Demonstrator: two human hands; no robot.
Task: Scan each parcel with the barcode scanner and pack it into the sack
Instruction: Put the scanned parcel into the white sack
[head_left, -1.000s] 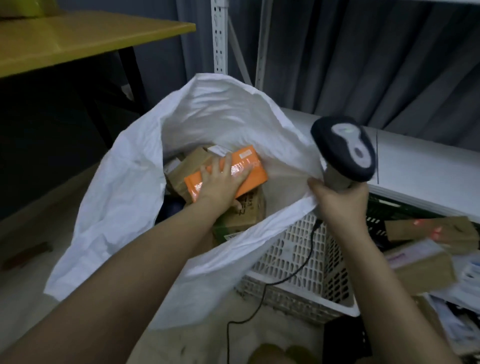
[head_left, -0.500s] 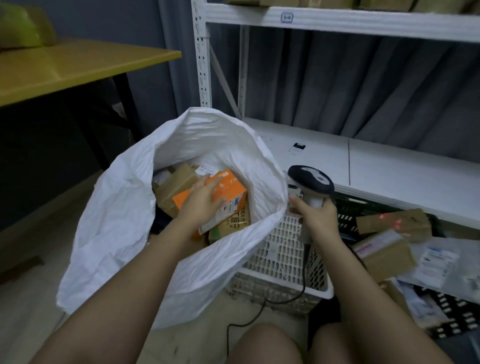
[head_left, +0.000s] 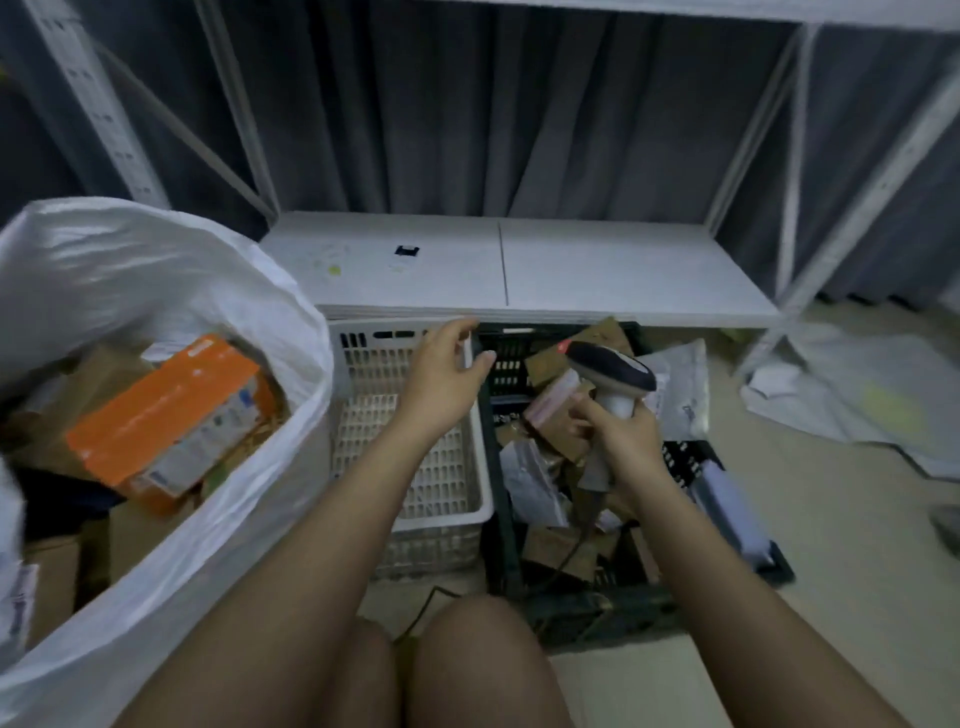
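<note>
The white sack (head_left: 171, 545) stands open at the left, with an orange box (head_left: 161, 415) lying on top of brown parcels inside it. My left hand (head_left: 449, 364) hovers empty with relaxed fingers above the white crate (head_left: 480, 467), between the sack and the dark crate. My right hand (head_left: 621, 428) grips the handle of the barcode scanner (head_left: 610, 374) over the dark crate (head_left: 597, 608), which holds several brown boxes and grey mailer bags. A brown parcel with a pink label (head_left: 553, 410) lies just left of the scanner.
A low white shelf board (head_left: 519, 270) runs behind the crates, under a metal rack with grey curtains. Flat white sacks (head_left: 852, 395) lie on the floor at the right. My knees (head_left: 457, 660) are at the bottom centre. The scanner cable (head_left: 576, 551) trails down into the dark crate.
My left hand let go of the orange box, left the sack and moved right above the white crate. The view swung right toward the crates. My right hand still holds the scanner.
</note>
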